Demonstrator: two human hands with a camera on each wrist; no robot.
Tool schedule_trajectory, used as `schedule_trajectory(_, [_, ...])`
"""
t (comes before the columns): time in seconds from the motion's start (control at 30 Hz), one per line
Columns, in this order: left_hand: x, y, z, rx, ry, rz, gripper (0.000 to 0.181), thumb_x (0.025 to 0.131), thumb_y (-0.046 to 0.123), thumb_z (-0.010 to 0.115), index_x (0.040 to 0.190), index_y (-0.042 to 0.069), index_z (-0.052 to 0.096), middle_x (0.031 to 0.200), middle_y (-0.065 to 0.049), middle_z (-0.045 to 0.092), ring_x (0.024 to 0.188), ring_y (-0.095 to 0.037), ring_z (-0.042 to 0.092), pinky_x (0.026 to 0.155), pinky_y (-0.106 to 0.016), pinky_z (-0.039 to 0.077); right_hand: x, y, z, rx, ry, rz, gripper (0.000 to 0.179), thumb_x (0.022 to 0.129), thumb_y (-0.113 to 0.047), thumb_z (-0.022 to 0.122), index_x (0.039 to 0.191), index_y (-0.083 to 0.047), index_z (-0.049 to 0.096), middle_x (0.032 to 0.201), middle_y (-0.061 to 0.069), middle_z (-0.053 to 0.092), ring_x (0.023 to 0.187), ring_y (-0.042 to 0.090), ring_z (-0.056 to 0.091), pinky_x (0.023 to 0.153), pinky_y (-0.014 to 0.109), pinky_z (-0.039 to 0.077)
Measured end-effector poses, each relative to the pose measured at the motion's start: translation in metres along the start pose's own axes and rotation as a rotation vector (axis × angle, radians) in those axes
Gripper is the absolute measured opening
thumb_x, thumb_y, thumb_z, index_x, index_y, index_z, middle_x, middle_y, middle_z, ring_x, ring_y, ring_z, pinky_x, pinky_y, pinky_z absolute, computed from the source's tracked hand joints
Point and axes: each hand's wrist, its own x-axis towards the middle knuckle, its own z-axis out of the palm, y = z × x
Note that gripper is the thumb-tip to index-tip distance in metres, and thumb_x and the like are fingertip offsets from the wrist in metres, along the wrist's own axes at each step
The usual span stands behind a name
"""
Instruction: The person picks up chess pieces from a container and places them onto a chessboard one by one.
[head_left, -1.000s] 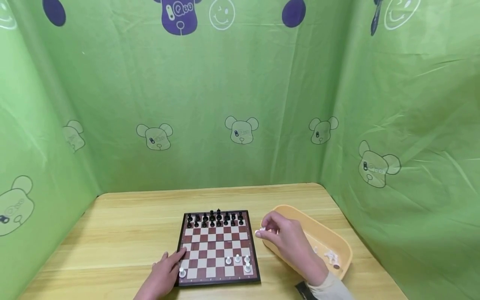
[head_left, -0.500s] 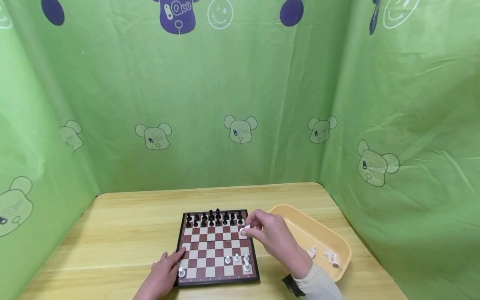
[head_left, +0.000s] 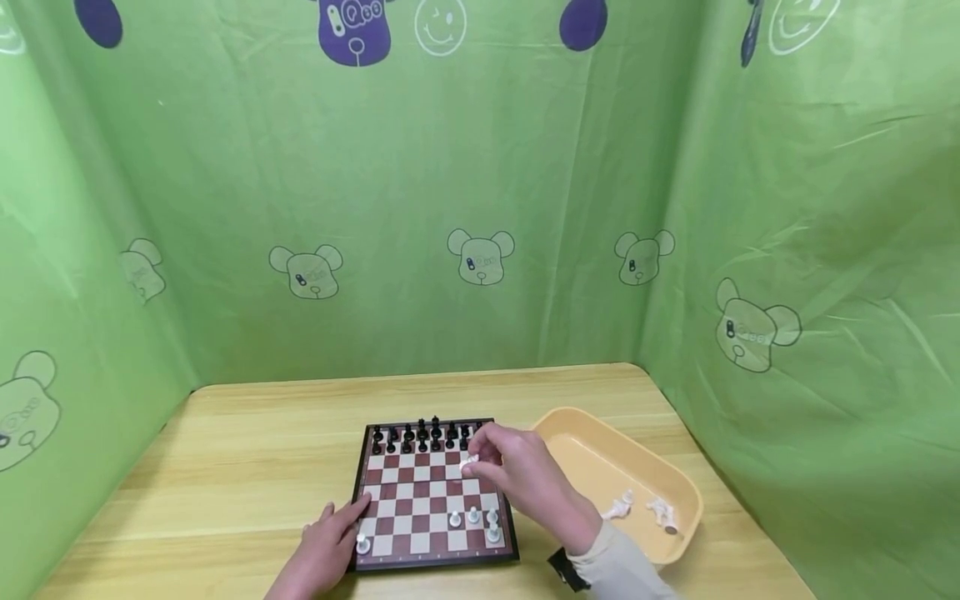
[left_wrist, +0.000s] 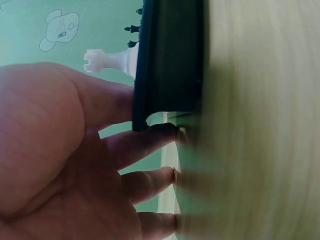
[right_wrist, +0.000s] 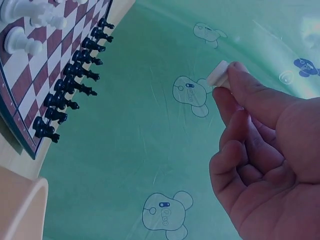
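Observation:
A chessboard (head_left: 420, 525) lies on the table, with two rows of black chess pieces (head_left: 422, 434) along its far side. My left hand (head_left: 322, 546) rests at its left edge. The thumb touches the board's rim and the other fingers are spread with their tips on the table, near a white rook (left_wrist: 107, 61) standing in the near left corner. Above the board's right half, my right hand (head_left: 525, 475) pinches a small white chess piece (right_wrist: 218, 74) between thumb and index finger. Its kind is hidden by the fingers. Several white pieces (head_left: 474, 515) stand near the board's right corner.
An orange-yellow tray (head_left: 667, 467) stands on the table right of the board, with white chess pieces (head_left: 662, 512) lying in it. Wood-grain table (head_left: 262, 450) surrounds the board. Green printed curtains (head_left: 405, 167) hang at the back and both sides.
My right hand has moved left from above the tray's edge to above the board, carrying the white chess piece. My left hand has stayed at the board's left edge.

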Motion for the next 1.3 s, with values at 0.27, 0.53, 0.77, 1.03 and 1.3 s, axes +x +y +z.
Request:
schedule_trajectory(0.27, [0.001, -0.001, 0.002, 0.009, -0.006, 0.004, 0.044, 0.102, 0.007, 0.052, 0.146, 0.008, 0.06, 0.143, -0.03, 0.057, 0.143, -0.064, 0.028, 0.11, -0.083, 0.017, -0.003, -0.002, 0.01, -0.004, -0.083, 0.025, 0.018, 0.085, -0.007, 0.082, 0.094, -0.006, 0.067, 0.08, -0.002, 0.068, 0.067, -0.001, 0.058, 0.06, 0.016, 0.055])
schedule_trajectory(0.53, [0.0, -0.001, 0.002, 0.006, 0.005, 0.011, 0.044, 0.102, 0.006, 0.052, 0.146, 0.008, 0.06, 0.143, -0.03, 0.057, 0.142, -0.064, 0.028, 0.11, -0.083, 0.017, -0.005, -0.001, 0.02, -0.016, -0.149, 0.037, 0.015, 0.087, -0.006, 0.081, 0.094, -0.006, 0.068, 0.082, -0.001, 0.07, 0.069, -0.002, 0.06, 0.062, 0.013, 0.055])
schedule_trajectory(0.77, [0.0, -0.001, 0.001, -0.001, -0.006, 0.001, 0.044, 0.103, 0.007, 0.05, 0.146, 0.007, 0.059, 0.143, -0.031, 0.056, 0.143, -0.064, 0.026, 0.11, -0.083, 0.017, -0.011, 0.0, 0.028, -0.053, -0.215, 0.043, 0.014, 0.089, -0.012, 0.08, 0.095, -0.007, 0.069, 0.085, -0.004, 0.072, 0.073, -0.004, 0.062, 0.064, 0.011, 0.054])
schedule_trajectory(1.03, [0.0, 0.0, 0.001, -0.002, -0.003, 0.004, 0.044, 0.103, 0.007, 0.051, 0.146, 0.007, 0.059, 0.143, -0.031, 0.056, 0.143, -0.064, 0.026, 0.11, -0.083, 0.017, -0.017, 0.005, 0.039, -0.084, -0.238, 0.025, 0.015, 0.086, -0.011, 0.082, 0.093, -0.008, 0.069, 0.082, -0.003, 0.072, 0.071, -0.005, 0.06, 0.064, 0.009, 0.053])
schedule_trajectory(1.3, [0.0, 0.001, 0.001, -0.004, -0.002, -0.002, 0.044, 0.103, 0.006, 0.051, 0.146, 0.007, 0.059, 0.143, -0.031, 0.056, 0.143, -0.064, 0.026, 0.11, -0.083, 0.017, -0.02, 0.01, 0.046, -0.116, -0.254, 0.025, 0.018, 0.083, -0.013, 0.084, 0.092, -0.009, 0.069, 0.081, -0.005, 0.071, 0.07, -0.005, 0.059, 0.064, 0.009, 0.052])
